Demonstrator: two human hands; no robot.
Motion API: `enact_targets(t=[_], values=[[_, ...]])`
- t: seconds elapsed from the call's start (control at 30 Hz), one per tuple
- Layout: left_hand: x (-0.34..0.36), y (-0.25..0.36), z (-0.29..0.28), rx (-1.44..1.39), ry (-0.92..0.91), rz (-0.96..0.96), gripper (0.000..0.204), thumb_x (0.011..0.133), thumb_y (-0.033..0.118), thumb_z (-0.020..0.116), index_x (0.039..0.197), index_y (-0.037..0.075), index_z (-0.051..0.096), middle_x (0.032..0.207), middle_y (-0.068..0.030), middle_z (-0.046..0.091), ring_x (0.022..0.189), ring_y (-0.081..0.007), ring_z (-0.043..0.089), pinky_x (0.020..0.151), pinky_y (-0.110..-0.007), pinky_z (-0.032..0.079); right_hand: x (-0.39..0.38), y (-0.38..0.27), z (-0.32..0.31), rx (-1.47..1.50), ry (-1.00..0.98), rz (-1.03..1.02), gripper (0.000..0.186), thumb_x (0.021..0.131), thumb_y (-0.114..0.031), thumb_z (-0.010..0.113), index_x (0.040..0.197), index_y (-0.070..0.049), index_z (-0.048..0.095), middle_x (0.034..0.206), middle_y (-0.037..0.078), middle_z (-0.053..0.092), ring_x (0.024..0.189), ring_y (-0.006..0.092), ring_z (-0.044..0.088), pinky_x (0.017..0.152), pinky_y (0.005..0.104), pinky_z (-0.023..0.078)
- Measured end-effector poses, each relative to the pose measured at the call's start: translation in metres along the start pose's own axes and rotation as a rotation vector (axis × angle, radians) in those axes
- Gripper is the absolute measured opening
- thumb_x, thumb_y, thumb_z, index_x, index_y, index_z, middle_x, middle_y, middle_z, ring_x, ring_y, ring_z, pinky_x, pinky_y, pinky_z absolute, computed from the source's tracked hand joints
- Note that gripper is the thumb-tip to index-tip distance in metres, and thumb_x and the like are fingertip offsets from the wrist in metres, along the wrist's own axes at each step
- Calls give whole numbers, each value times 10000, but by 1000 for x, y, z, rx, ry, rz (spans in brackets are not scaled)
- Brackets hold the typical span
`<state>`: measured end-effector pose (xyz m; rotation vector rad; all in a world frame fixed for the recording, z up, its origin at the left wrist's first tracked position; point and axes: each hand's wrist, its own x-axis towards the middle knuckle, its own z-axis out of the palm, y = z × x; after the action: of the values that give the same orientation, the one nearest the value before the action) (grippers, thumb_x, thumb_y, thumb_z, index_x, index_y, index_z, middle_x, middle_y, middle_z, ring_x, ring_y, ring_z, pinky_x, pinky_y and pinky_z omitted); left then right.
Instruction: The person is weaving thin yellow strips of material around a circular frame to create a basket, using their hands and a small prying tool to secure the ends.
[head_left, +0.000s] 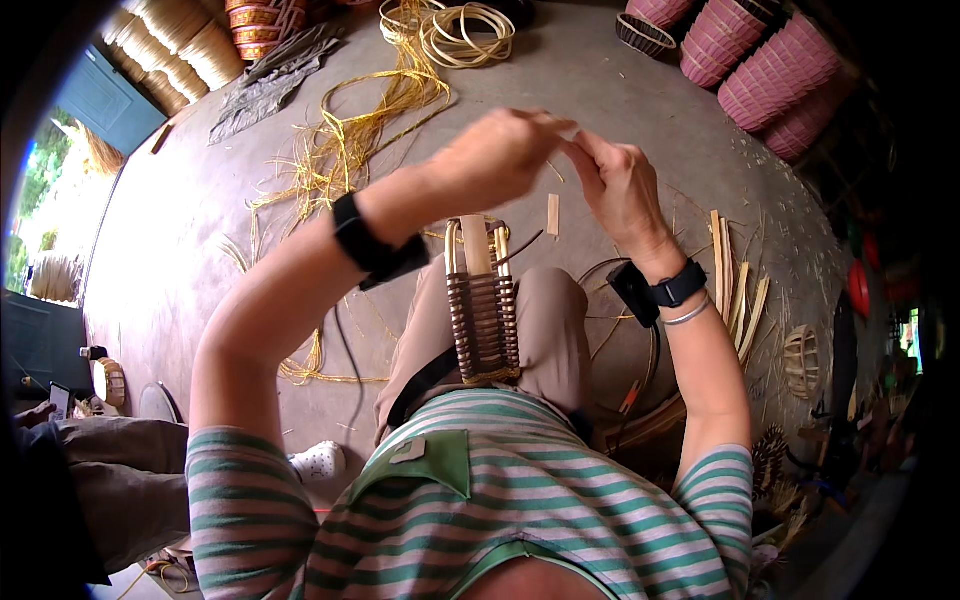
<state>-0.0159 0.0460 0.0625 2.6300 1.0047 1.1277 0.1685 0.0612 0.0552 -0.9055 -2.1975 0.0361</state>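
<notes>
Both my hands are raised in front of my lap, their fingertips meeting. My left hand (503, 152), slightly blurred, has its fingers closed and reaching toward the right. In my right hand (622, 182) the thumb and fingers are pinched together. Whatever lies between the fingertips is too small or hidden to make out. On my thighs rests a narrow woven frame (484, 318) with pale rods along its sides and dark brown strands wound across it. A flat pale strip (476, 243) stands at its far end, and a dark strand end sticks out to the right. Neither hand touches the frame.
A tangle of yellow strands (352, 130) and a coil of pale cane (467, 36) lie ahead on the floor. Pink woven baskets (775, 80) are stacked at the far right. Pale wood strips (738, 290) lie right of me. Another person's leg (125, 475) is at left.
</notes>
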Motion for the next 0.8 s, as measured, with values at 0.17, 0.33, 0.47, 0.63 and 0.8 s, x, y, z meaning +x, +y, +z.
enact_targets(t=[0.17, 0.33, 0.47, 0.63, 0.8], values=[[-9, -4, -8, 104, -151, 11, 237, 802, -23, 531, 1032, -19, 590, 846, -182, 594, 771, -365, 585, 667, -418, 474, 1, -2, 6, 30, -10, -143, 113, 861, -117, 589, 795, -42, 537, 706, 131, 608, 645, 351, 595, 521, 396, 455], [-77, -65, -77, 420, -180, -93, 231, 777, -92, 535, 978, -6, 609, 985, -139, 627, 961, -316, 598, 804, -376, 495, -38, 43, -10, -8, -57, -85, 184, 867, -122, 594, 754, -34, 478, 694, 122, 590, 621, 330, 594, 485, 387, 438], [-224, -183, -169, 459, 75, -474, 202, 817, -58, 403, 911, 7, 569, 869, -141, 591, 843, -275, 573, 746, -352, 449, -83, 100, -23, -160, -44, -116, 224, 853, -136, 623, 727, -46, 461, 665, 113, 567, 584, 310, 585, 455, 385, 421], [-474, -211, -351, 992, 143, -716, 183, 872, 149, 445, 777, 42, 559, 746, -190, 566, 720, -363, 552, 620, -456, 403, -119, 160, -24, -199, -102, -195, 242, 832, -137, 650, 708, -63, 456, 638, 88, 528, 533, 280, 568, 430, 353, 425], [-588, -161, -404, 1379, -112, -1490, 143, 863, 172, 489, 911, 70, 576, 818, -170, 587, 787, -317, 561, 694, -447, 433, -152, 191, -57, -335, -179, -199, 263, 816, -166, 662, 706, -63, 446, 646, 82, 518, 509, 267, 556, 425, 339, 438]])
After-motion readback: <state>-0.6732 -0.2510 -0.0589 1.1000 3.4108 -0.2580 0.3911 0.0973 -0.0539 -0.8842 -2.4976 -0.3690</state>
